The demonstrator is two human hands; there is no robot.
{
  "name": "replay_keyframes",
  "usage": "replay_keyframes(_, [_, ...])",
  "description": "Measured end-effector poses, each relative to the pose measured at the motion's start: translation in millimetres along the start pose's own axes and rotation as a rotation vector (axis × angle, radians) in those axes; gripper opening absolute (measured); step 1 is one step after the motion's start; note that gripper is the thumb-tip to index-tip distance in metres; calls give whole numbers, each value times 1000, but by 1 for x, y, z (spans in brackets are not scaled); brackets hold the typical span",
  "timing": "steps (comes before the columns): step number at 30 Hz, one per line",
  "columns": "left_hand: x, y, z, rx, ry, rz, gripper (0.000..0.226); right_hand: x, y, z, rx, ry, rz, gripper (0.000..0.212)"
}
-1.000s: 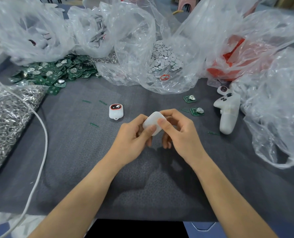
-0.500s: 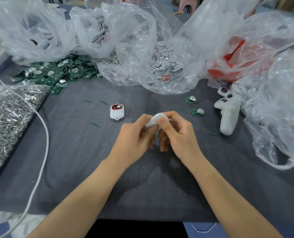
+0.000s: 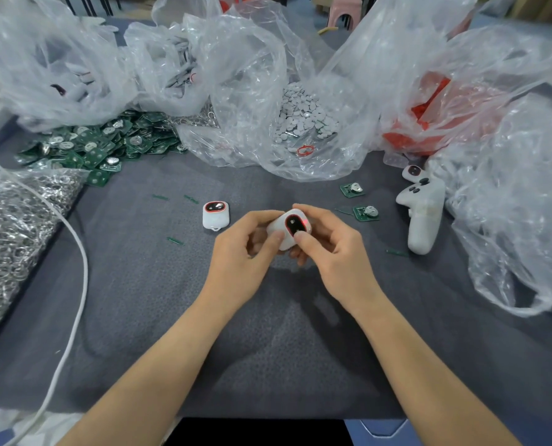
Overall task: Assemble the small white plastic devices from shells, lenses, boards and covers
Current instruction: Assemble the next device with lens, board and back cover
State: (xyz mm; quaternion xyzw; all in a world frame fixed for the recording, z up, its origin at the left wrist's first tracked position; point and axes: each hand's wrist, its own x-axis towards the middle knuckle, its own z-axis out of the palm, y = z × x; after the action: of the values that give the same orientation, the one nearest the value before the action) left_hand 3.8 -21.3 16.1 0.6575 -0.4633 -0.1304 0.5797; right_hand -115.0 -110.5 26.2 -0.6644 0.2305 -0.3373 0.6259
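Holding a white device (image 3: pixel 289 226) over the grey felt mat (image 3: pixel 268 333): left hand (image 3: pixel 239 249) and right hand (image 3: pixel 332 252) both pinch it (red-ringed lens up). A second device (image 3: pixel 215 215) lies on the mat, left. Clear plastic bags (image 3: pixel 252 75) crowd the far edge, green boards (image 3: pixel 91 146) are heaped far left, and a pink stool (image 3: pixel 343 11) stands behind.

white device (image 3: pixel 289 228) held lens-up, second device (image 3: pixel 215 215) flat to its left
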Motion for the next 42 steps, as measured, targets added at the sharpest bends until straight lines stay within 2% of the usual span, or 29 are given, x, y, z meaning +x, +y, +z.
replay_keyframes(4, [0,-1,0,-140,-64,-41,26,0,0,0,-23,23,-7,22])
replay_keyframes(14, [1,-9,1,-189,-169,-103,20,1,-1,-4,-140,16,1,15])
replay_keyframes(19, [2,-8,3,-215,-134,-123,9,-1,2,-1,-309,-40,-70,16])
replay_keyframes(22, [3,-6,2,-264,-147,-133,9,-2,1,3,-194,-57,-59,17])
replay_keyframes(27, [1,4,-5,-521,-235,-160,15,-1,-1,3,-2,-106,26,4])
replay_keyframes(31, [-1,3,-2,-479,-234,-177,30,-2,-7,3,78,-168,122,19])
replay_keyframes(35, [-4,8,1,-432,-177,-104,23,-3,-10,4,-1,-252,91,42])
replay_keyframes(38, [-5,12,4,-469,-198,-156,31,-5,-12,8,-10,-216,23,41])
replay_keyframes(42, [-4,14,7,-475,-278,-313,36,-7,-10,8,-32,-187,-1,37])
